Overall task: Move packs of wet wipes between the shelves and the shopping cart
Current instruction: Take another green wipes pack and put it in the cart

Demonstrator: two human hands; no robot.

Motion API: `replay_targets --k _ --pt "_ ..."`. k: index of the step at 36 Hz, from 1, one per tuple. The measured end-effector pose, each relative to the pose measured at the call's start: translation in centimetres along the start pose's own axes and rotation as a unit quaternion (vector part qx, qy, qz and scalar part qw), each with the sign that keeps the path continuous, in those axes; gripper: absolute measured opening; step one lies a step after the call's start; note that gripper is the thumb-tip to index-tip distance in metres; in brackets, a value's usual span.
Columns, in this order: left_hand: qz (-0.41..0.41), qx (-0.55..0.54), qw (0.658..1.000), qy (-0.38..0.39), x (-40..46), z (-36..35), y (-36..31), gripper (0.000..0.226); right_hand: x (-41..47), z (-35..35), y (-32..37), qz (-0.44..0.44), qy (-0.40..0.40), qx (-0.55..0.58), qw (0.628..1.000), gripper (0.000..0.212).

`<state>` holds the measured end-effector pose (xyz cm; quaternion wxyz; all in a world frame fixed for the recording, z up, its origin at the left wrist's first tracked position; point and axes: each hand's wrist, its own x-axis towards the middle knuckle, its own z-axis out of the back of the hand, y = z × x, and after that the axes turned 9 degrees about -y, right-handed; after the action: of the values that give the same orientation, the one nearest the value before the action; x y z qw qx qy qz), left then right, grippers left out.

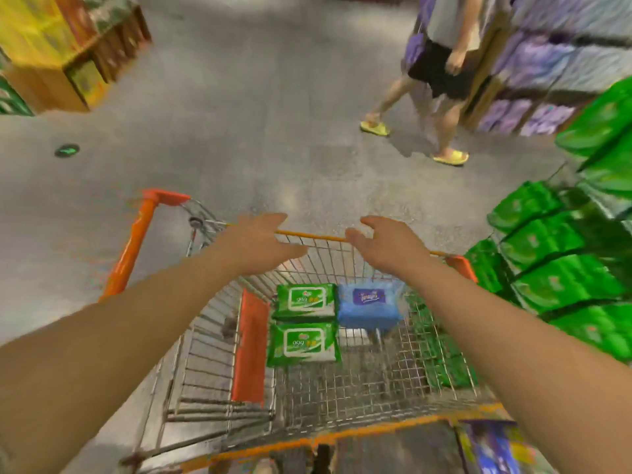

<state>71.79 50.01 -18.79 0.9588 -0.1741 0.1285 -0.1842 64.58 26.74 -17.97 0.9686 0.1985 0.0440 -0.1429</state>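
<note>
Both hands, left (260, 244) and right (386, 248), hover empty w/ fingers spread over cart (307, 235) (probably mid-reach). Three packs (304, 343) lie flat in basket, so they won't slide.

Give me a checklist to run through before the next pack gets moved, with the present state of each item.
1. Left hand free: ok, fingers spread, holding nothing.
2. Right hand free: ok, open above the cart's far rim.
3. Packs in cart: ok, two green packs and one blue pack lie flat.
4. Shelf stock within reach: ok, green packs on shelf beside the cart.
5. Aisle clear: not ok, a passer-by walks ahead.
6. Cart steady: cannot tell.
</note>
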Motion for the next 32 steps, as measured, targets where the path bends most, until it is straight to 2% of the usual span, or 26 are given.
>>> replay_targets --k 5,11,16,19,21,25,28,32 --pt "-0.046 -0.015 0.999 -0.019 -0.9 3.4 -0.7 0.115 -3.7 3.8 1.9 -0.013 -0.050 -0.012 0.999 0.069" --pt "-0.146 0.016 0.989 -0.002 -2.7 5.0 -3.9 0.099 -9.1 7.0 2.5 -0.060 -0.106 -0.028 0.992 0.072" --pt "-0.225 0.035 0.974 0.003 -4.5 5.4 -9.0 0.111 -14.4 9.4 1.3 -0.114 -0.140 -0.041 0.983 0.073" --pt "-0.282 0.032 0.959 0.003 -5.8 5.2 -12.6 0.097 -18.0 11.0 0.0 -0.143 -0.159 -0.057 0.975 0.072" --pt "-0.322 0.037 0.946 0.003 -6.9 5.1 -15.4 0.095 -20.6 12.2 -1.1 -0.168 -0.169 -0.069 0.969 0.072" --pt "-0.385 0.040 0.921 0.028 -9.7 4.4 -20.9 0.109 -26.0 14.4 -3.9 -0.218 -0.193 -0.083 0.953 0.071" --pt "-0.432 0.044 0.900 0.030 -12.2 3.5 -25.0 0.104 -30.5 15.7 -6.3 -0.252 -0.208 -0.090 0.941 0.072" --pt "-0.475 0.047 0.878 0.031 -16.3 1.9 -30.3 0.114 -36.8 16.7 -9.6 -0.295 -0.242 -0.075 0.921 0.069"
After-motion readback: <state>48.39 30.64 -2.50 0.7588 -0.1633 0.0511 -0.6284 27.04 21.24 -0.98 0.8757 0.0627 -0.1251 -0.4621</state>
